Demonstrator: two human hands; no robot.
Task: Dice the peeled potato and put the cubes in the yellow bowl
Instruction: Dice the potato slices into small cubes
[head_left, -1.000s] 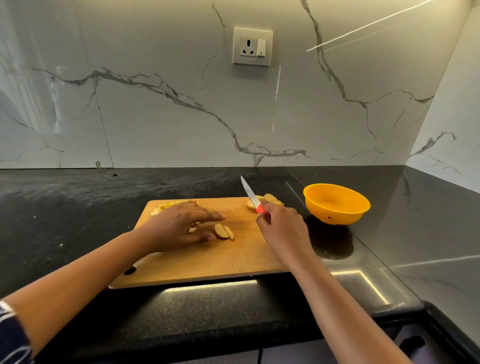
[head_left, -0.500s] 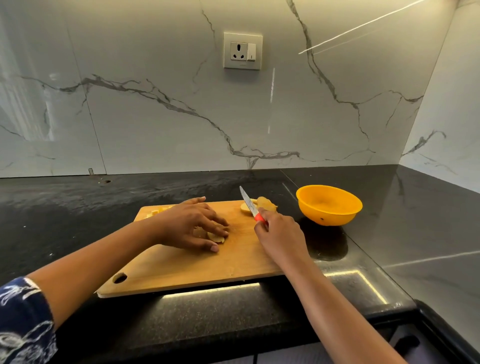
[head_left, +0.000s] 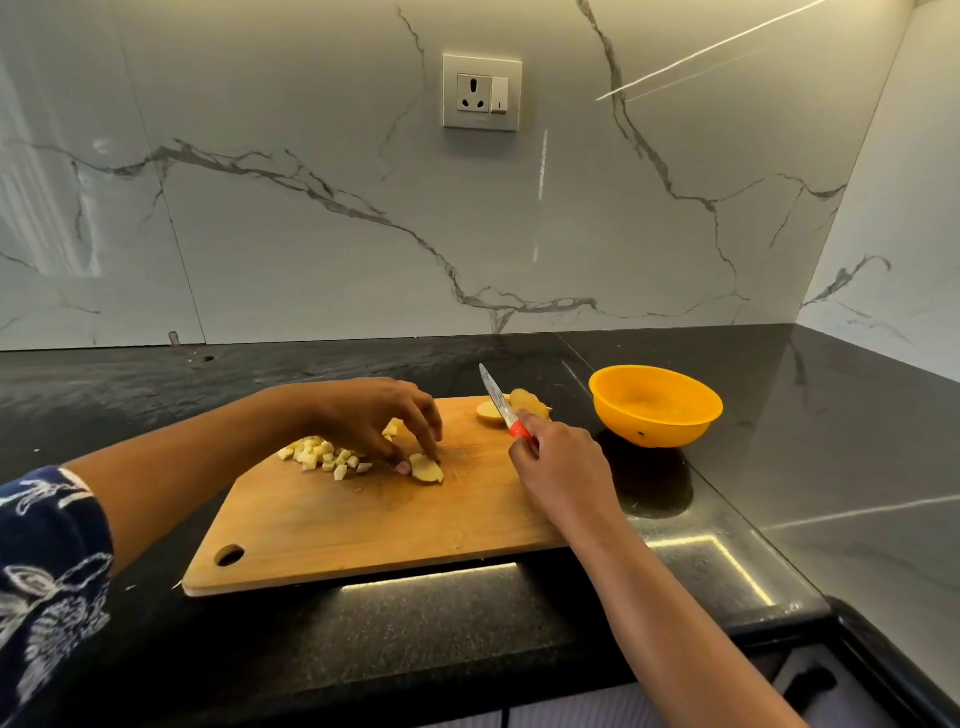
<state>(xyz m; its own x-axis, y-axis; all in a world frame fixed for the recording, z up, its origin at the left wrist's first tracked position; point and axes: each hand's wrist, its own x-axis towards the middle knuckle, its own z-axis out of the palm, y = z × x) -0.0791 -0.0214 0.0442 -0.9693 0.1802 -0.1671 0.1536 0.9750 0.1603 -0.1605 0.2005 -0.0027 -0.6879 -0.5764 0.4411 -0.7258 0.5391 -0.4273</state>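
Observation:
On the wooden cutting board (head_left: 363, 525) lies a stack of potato slices (head_left: 427, 468). My left hand (head_left: 374, 421) arches over it, and its fingertips touch the slices. To the left sits a heap of several potato cubes (head_left: 324, 457). My right hand (head_left: 563, 470) grips a red-handled knife (head_left: 501, 402), blade raised and pointing away from me. More potato slices (head_left: 514, 408) lie at the board's far right corner, behind the blade. The yellow bowl (head_left: 655, 405) stands on the counter to the right of the board and looks empty.
The black stone counter (head_left: 779, 467) runs to a marble wall with a socket (head_left: 482, 92). The counter's front edge is close below the board. The board has a hanging hole (head_left: 229, 555) at its near left corner.
My left hand has lifted from lying flat on the slices to a fingertip touch, which uncovers the heap of cubes. The knife hand has barely moved. The camera has shifted a little.

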